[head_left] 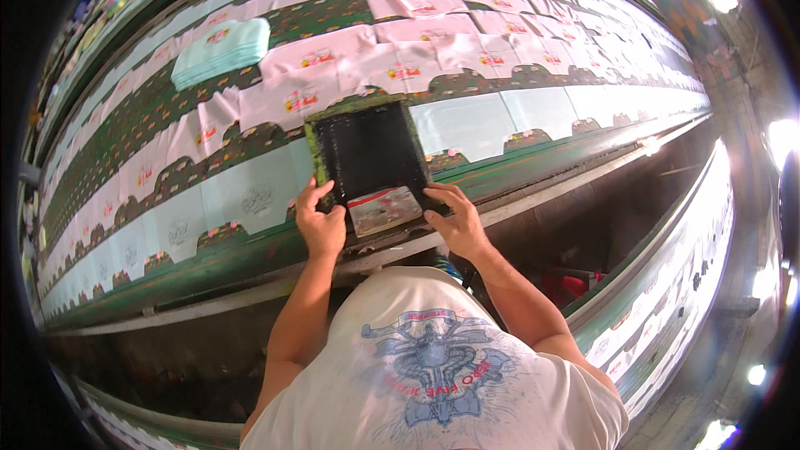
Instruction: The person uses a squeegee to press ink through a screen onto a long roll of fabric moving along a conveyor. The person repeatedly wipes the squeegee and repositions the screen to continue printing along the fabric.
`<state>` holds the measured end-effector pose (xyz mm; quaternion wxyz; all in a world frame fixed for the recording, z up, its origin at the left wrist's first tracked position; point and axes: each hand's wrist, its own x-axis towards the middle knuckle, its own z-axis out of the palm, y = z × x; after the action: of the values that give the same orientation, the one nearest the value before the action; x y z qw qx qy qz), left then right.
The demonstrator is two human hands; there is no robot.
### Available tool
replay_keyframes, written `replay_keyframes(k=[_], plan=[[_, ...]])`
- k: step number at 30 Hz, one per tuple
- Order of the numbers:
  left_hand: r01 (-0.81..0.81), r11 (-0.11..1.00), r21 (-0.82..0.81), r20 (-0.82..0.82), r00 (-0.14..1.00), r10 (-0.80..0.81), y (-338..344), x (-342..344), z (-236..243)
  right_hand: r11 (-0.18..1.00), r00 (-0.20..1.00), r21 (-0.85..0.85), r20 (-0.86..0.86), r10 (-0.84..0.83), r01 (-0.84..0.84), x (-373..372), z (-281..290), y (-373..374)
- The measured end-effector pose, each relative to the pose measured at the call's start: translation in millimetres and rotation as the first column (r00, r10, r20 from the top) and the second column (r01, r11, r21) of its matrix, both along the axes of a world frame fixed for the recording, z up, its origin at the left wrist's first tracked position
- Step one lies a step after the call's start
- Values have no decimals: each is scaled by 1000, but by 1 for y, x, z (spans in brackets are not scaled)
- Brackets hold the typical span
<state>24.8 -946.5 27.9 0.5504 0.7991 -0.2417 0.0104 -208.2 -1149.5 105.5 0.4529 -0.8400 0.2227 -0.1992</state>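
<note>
A screen-printing frame [316,148] with green-stained edges and dark, ink-covered mesh lies over the near row of pale cloth pieces. My left hand [322,221] is closed on its left edge near the bottom corner, fingers curled. On the opposite edge, my right hand [457,218] grips with fingers on top. Between my hands, a flat, ink-smeared grey block with a red stripe [383,212] rests at the near end of the frame. Blank light-blue cloth pieces [461,123] lie right of the frame; those to its left [196,215] bear dark line prints.
The long printing table [208,265] slopes across the view, with a pale rail along its near edge. Farther rows hold pink cloth pieces [321,54] with red prints. A folded mint-green stack [221,52] sits at upper left. Another table [658,317] stands at right.
</note>
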Motion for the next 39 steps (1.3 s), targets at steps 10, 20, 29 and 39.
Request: replay_keyframes(k=[10,20,29,39], plan=[[61,986,-158,77,996,-49,-107,-68,25,996,995,81,89,-34,27,-66,-12,-96],[24,979,-201,-141,989,-53,-220,-138,-4,1000,996,6,86,30,-31,-143,-8,-220],[-4,959,-284,-289,954,-82,-227,-147,-1,966,979,-184,62,196,-182,-146,12,-252],[-84,984,-157,-390,921,17,-232,-146,8,764,872,-450,-76,484,-463,-109,30,-230]])
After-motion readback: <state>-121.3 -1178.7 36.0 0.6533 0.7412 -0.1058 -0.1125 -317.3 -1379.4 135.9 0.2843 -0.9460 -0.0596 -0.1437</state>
